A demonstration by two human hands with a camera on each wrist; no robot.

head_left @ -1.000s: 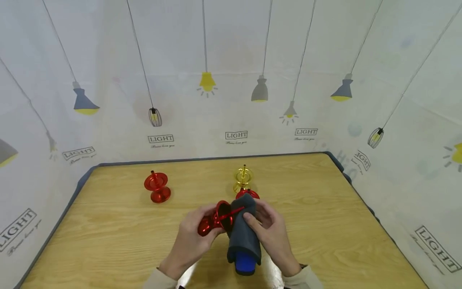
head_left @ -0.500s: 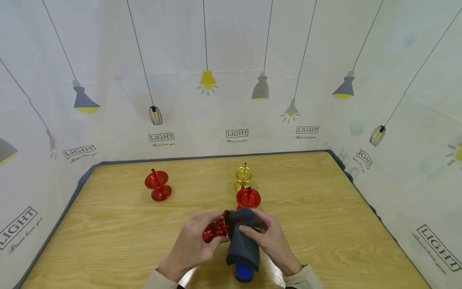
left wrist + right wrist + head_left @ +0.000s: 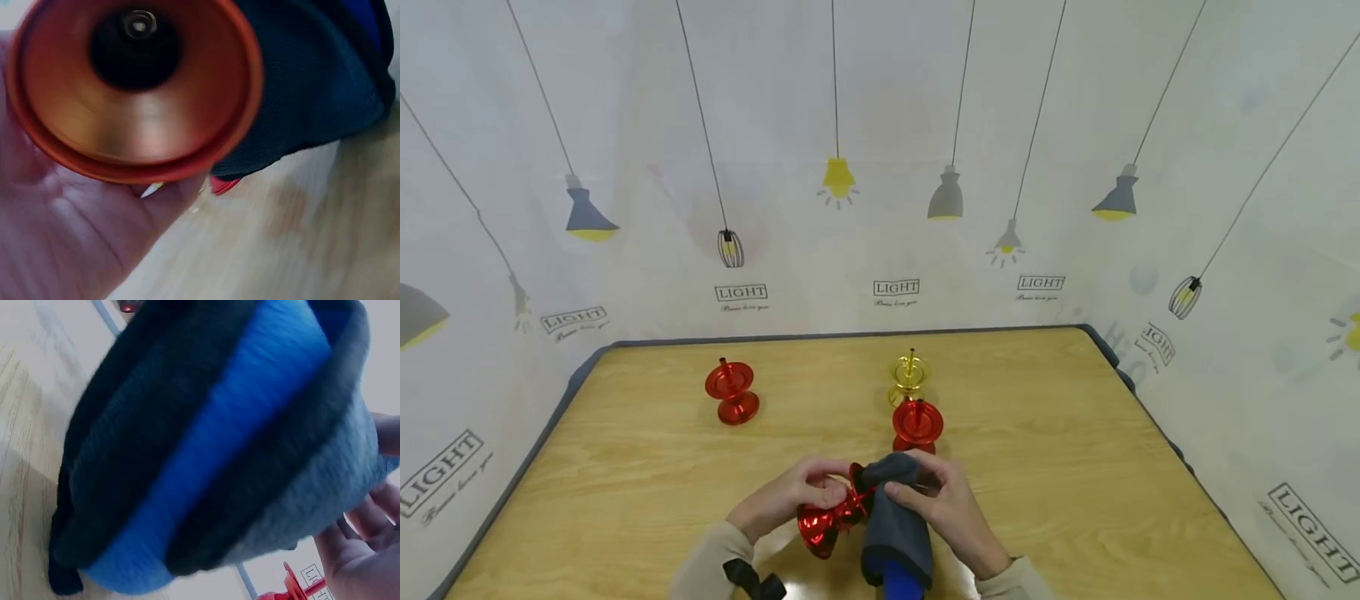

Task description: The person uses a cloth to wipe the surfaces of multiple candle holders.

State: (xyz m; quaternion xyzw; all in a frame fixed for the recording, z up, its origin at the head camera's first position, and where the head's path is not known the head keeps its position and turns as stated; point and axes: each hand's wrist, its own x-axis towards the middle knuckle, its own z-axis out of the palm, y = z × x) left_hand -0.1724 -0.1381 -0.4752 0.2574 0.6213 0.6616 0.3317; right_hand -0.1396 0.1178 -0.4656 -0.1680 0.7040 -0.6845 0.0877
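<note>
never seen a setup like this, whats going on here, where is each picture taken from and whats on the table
There is no machine grip here; a person works bare-handed. The wide picture is taken from the person's head, looking forward and down; the two close ones come from the wrists. The left hand holds a tilted, shiny red stand. The right hand pinches a dark grey cloth, with blue showing, at the stand's dish end. On the wooden table are three upright stands: a far-left red one, a nearer red one and a gold one behind it. The backdrop has printed lamps.
</note>
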